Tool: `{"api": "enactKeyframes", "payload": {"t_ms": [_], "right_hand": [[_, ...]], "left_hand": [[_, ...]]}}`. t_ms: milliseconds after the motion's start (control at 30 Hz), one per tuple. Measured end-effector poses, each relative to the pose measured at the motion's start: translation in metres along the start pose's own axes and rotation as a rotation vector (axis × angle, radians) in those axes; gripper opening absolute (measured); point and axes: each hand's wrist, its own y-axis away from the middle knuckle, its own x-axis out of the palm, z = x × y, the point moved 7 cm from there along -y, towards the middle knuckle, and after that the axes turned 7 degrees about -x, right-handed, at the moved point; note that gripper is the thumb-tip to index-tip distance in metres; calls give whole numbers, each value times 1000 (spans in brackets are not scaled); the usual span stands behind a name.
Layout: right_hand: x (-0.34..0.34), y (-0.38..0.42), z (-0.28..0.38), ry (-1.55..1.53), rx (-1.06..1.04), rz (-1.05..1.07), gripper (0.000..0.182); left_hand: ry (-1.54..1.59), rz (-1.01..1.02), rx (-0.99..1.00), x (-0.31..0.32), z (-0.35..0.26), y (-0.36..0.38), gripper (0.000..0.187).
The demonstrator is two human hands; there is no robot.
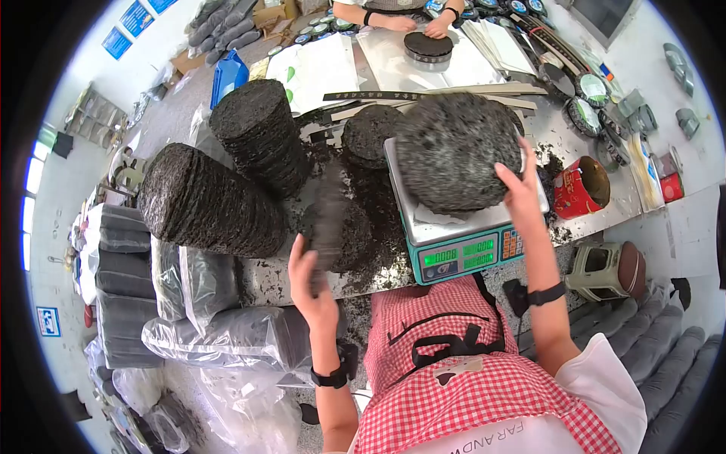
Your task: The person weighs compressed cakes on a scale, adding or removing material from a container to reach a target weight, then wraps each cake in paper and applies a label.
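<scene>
My right hand (pixel 522 193) grips the right edge of a dark, round dried seaweed disc (pixel 457 151), which is tilted and slightly blurred above the scale's metal plate (pixel 538 198). The digital scale (pixel 454 253) has a green body and lit displays. My left hand (pixel 308 284) is closed on another dark disc (pixel 328 227), seen edge-on and smeared by motion. Behind that disc a further dark disc (pixel 352 234) lies on the table. Two tall stacks of such discs, a leaning one (pixel 204 200) and an upright one (pixel 261 136), stand to the left.
Dark crumbs (pixel 378 212) litter the metal table. A red tin (pixel 581 188) stands right of the scale. Wrapped dark bundles (pixel 242 333) lie below left. Across the table, a co-worker's hands (pixel 420 26) touch a dark disc (pixel 428 45). A stool (pixel 605 271) stands at right.
</scene>
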Motion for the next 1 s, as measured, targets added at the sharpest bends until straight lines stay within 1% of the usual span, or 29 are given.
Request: {"api": "enactKeyframes", "payload": {"t_ms": [33,100,133,167,233,267,300,367,400,433,467,500,533,567,600,633,667,700,733,767,833,900,967,1000], "right_hand": [[-13,2,1,97,114,-15,71],[-39,-4,-15,120,68,-8,71],[-49,-4,-18,298,13,8,70],[-60,-4,-19,481,-44,17,70],[-77,1,-17,822,-218,-57,68],[-82,6,-11,805,-281,-118,65],[-84,9,-5,725,-258,-146,60],[-78,10,3,516,-257,-74,59],[-68,9,7,374,-247,-23,58],[-56,8,12,226,-238,30,58],[-48,7,15,70,-149,12,57],[-41,6,18,-88,-62,-2,56],[-43,2,10,-227,123,-115,47],[-51,-6,8,-229,120,-119,47],[-63,-14,1,-112,139,-137,43],[-75,-19,-8,3,160,-159,39],[-86,-22,-18,33,202,-104,33],[-96,-19,-26,30,208,-107,33],[-110,-18,-17,405,19,-141,31],[-120,-16,-5,778,-179,-169,30],[-155,-7,-3,723,-181,-232,30],[-190,1,-6,689,-162,-258,31],[-226,1,-20,603,-119,-243,33],[-227,1,-18,609,-2,-226,36]], "left_hand": [[-527,60,231,4,-21,1,31],[-813,144,540,21,-35,11,31],[-891,129,659,27,-37,14,28],[-880,137,669,31,-37,13,28],[-728,40,736,36,-49,8,27],[-581,11,692,37,-57,0,27],[-485,106,598,39,-56,-10,27],[152,-93,-94,55,-36,-32,32],[338,-74,-177,78,-56,-45,45],[380,67,-239,105,-60,-57,57],[448,178,-347,136,-58,-62,59],[487,247,-408,166,-54,-64,65],[561,278,-491,194,-42,-66,62],[570,306,-577,215,-26,-70,59],[548,374,-605,235,-4,-74,61],[522,445,-633,248,2,-76,64],[321,481,-547,253,5,-75,68],[121,512,-459,255,-6,-74,74],[-280,485,-414,246,-18,-75,85],[-504,398,-203,235,-14,-83,83],[-386,219,-201,197,-8,-86,81],[-340,151,-280,157,14,-84,77],[-279,161,-405,120,48,-79,77],[-210,196,-536,108,60,-74,76]]}}
